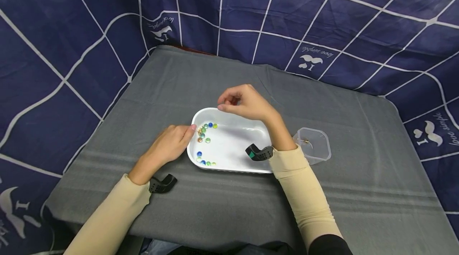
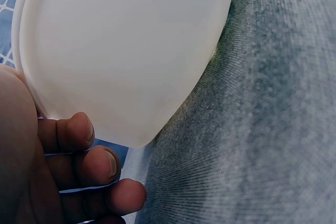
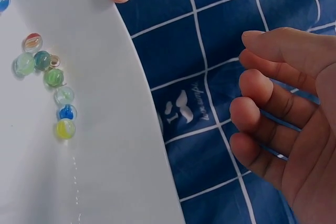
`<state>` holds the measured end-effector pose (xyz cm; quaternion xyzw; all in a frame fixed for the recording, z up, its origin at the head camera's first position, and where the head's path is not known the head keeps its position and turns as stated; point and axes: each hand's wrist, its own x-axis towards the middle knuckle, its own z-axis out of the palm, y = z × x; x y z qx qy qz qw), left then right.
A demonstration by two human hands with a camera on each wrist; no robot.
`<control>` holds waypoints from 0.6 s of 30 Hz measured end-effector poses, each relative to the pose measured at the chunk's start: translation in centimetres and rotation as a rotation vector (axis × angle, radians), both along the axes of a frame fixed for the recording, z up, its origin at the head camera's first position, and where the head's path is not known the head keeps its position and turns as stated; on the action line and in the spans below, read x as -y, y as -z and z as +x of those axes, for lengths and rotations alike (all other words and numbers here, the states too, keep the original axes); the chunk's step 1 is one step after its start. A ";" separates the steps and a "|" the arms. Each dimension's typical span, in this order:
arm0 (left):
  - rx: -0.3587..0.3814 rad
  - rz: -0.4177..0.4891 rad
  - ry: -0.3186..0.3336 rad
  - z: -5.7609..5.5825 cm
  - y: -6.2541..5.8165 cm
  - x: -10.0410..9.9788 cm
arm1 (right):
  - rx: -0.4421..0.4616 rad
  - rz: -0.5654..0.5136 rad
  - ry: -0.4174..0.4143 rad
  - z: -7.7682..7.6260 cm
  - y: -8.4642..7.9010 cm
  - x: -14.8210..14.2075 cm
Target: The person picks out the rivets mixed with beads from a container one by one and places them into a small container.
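A white oblong tray (image 1: 229, 147) lies on the grey cloth. My left hand (image 1: 172, 143) grips its left end, thumb over the rim and the other fingers around the outer wall (image 2: 126, 61). Glass marbles (image 1: 210, 124) in blue, green, yellow and orange sit in the tray's left part, in two loose groups. A small gold ring-like piece (image 3: 54, 61) lies among them in the right wrist view. Above the tray's far rim hovers my right hand (image 1: 247, 101), its fingers loosely bent and nothing seen between them.
Right of the tray stands a clear plastic box (image 1: 317, 147) with a small gold-coloured piece (image 1: 305, 141) inside. My right forearm passes in front of the box's left side. Dark blue checked curtains (image 1: 251, 4) surround the cloth-covered table (image 1: 358, 191).
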<state>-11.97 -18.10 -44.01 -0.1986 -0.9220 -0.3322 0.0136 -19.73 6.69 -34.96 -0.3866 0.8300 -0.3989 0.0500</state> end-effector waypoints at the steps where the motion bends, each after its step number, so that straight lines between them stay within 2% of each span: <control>1: 0.000 -0.001 0.000 0.0 0.0 0.0 | -0.003 0.000 -0.002 0.0 0.0 0.1; 7: 0.003 0.004 0.004 -0.1 0.1 0.0 | 0.022 0.012 -0.035 0.0 0.3 1.0; 18: 0.003 0.000 0.019 -0.1 0.0 0.1 | 0.101 0.040 -0.090 -0.3 2.4 2.3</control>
